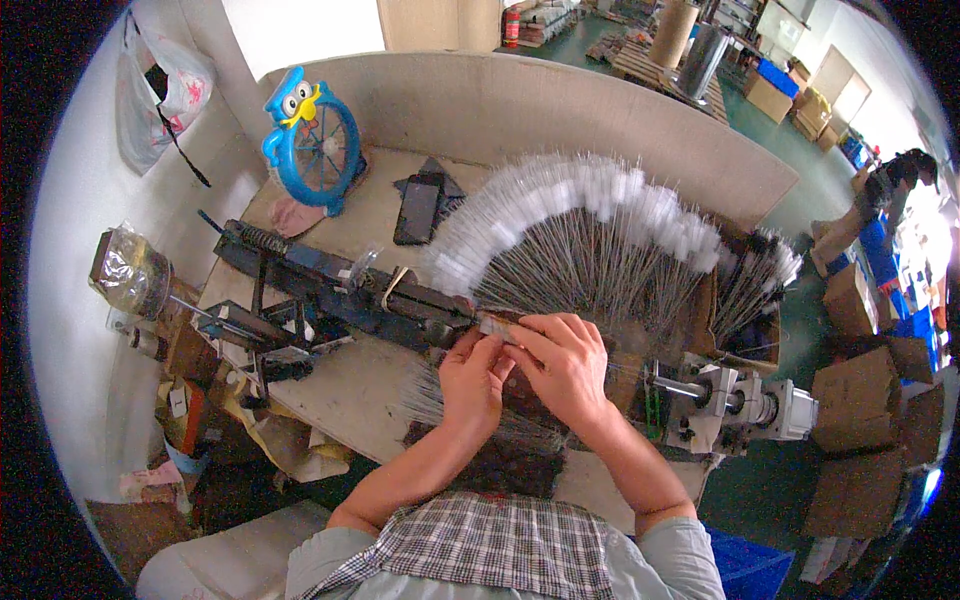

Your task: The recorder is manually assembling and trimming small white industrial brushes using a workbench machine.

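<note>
Both my hands meet at the right end of a long dark metal bar machine (pixel 390 290). My left hand (pixel 472 388) is closed, thumb and fingertips pinched together just below the end of the bar. Against it, my right hand (pixel 565 362) is closed too, its fingers bent over a small pale piece (pixel 495 327) at the bar's end. The fingers hide most of that piece, so its kind cannot be made out. Right behind my hands fans a big heap of thin wire brushes (pixel 600 215), white bristle heads outward. Thin loose wires (pixel 425 392) lie beside my left wrist.
A phone (pixel 418 208) and a blue cartoon-bird fan (pixel 315 150) sit on the table behind the bar. To the right are a silver motor unit (pixel 735 402) and a box of dark-tipped brushes (pixel 745 290). A curved panel (pixel 560 110) borders the far side. Cardboard boxes (pixel 855 400) stack beyond.
</note>
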The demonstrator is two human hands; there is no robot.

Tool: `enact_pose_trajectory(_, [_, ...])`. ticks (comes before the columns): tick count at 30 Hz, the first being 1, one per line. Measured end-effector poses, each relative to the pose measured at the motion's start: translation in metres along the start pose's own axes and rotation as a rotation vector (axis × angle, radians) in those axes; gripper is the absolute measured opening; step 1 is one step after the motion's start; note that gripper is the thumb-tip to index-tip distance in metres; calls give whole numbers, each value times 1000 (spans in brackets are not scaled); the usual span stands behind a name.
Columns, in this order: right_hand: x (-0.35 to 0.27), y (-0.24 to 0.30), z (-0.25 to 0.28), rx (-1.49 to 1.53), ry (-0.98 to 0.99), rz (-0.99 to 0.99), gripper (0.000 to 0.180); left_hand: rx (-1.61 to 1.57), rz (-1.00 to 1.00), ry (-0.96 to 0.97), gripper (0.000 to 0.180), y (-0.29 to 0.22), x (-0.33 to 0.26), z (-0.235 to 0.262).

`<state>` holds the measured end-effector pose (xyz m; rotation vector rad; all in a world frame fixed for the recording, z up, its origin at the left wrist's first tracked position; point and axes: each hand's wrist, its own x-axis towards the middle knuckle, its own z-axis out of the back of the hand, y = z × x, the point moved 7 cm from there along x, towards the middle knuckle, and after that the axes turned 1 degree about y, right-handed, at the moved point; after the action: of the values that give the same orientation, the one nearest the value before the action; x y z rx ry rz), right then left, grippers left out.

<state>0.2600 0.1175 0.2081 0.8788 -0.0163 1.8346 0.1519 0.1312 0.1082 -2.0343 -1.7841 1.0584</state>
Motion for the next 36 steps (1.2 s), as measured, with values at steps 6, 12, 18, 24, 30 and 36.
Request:
enact_pose_trajectory(6, [7, 7, 15, 8, -2, -5, 24, -156, 92, 93, 8, -3, -1, -5])
enact_pose_trajectory(12, [-9, -3, 3, -147, 174, -42, 15, -24, -2, 55, 11, -4, -3, 7])
enact_pose_trajectory(18, [-10, -1, 14, -84, 130, -48, 11, 46, 6, 82, 22, -1, -3, 4])
enact_pose_trajectory(24, [-15, -7, 36, 70, 54, -26, 13, 106, 76, 96, 55, -4, -12, 0])
enact_pose_trajectory(30, [-96, -31, -16, 10, 502, -250, 11, 319, 125, 175, 36, -21, -37, 34])
enact_pose_trajectory(36, [-115, -36, -31, -23, 699, -190, 13, 228, -127, -293, 23, -115, -20, 203])
